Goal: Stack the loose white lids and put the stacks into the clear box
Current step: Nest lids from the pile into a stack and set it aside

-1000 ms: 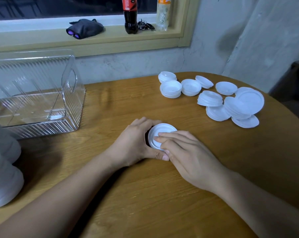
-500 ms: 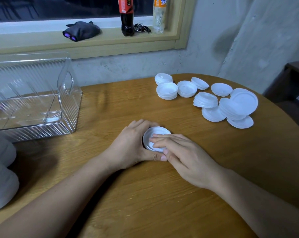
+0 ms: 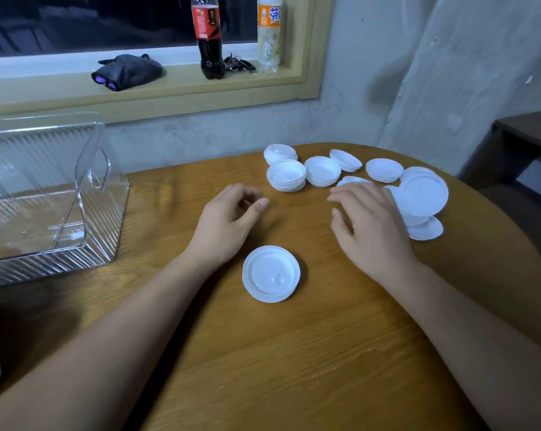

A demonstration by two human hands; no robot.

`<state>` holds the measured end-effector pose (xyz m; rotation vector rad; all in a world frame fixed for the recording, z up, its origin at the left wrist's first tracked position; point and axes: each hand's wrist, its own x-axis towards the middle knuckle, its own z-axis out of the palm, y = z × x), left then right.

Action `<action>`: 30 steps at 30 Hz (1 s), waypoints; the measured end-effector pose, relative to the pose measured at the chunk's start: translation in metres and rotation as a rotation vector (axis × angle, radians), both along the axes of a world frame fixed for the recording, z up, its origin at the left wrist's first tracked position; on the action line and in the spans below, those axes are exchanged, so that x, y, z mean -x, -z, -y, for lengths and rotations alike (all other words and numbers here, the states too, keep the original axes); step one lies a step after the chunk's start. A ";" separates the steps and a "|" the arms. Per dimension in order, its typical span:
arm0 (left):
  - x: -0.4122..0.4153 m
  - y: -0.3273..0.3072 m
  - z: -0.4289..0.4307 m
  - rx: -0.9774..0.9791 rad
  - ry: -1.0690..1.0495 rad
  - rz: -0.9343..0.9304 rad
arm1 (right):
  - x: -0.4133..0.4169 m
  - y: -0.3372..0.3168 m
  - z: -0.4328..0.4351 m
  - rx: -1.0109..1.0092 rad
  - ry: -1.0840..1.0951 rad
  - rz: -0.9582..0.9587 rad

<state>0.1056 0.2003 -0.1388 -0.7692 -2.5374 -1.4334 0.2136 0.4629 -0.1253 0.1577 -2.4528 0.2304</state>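
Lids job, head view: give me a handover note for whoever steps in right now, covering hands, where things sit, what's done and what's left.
Left hand: loosely curled, holding nothing, over the table.
Right hand: fingers spread, holding nothing, beside the far lids.
Near stack: on the table between the forearms, nobody touching it.
Clear box: at the left, no lids visible inside.
Done: a few short stacks formed.
Left: stack the remaining lids, then put every stack into the box.

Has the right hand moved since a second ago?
Yes. The right hand has left the near stack and gone forward and right, up to the loose lids at the table's far side.
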 end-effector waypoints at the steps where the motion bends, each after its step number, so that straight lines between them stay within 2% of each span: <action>1: 0.008 0.002 -0.004 0.009 -0.008 -0.036 | 0.004 -0.002 -0.006 -0.010 0.041 -0.021; 5: 0.037 0.010 -0.017 0.118 -0.051 -0.214 | 0.018 -0.004 -0.028 -0.054 0.178 -0.032; 11: 0.059 0.012 -0.037 0.249 -0.076 -0.393 | 0.025 -0.003 -0.039 -0.056 0.304 0.088; 16: 0.068 0.010 -0.049 0.309 -0.064 -0.495 | 0.023 -0.001 -0.045 -0.054 0.314 0.108; 23: 0.067 0.006 -0.053 0.339 -0.063 -0.589 | 0.022 -0.004 -0.040 -0.025 0.249 -0.015; 30: 0.039 -0.005 -0.026 0.281 -0.065 -0.680 | 0.009 -0.016 -0.025 0.138 0.130 -0.094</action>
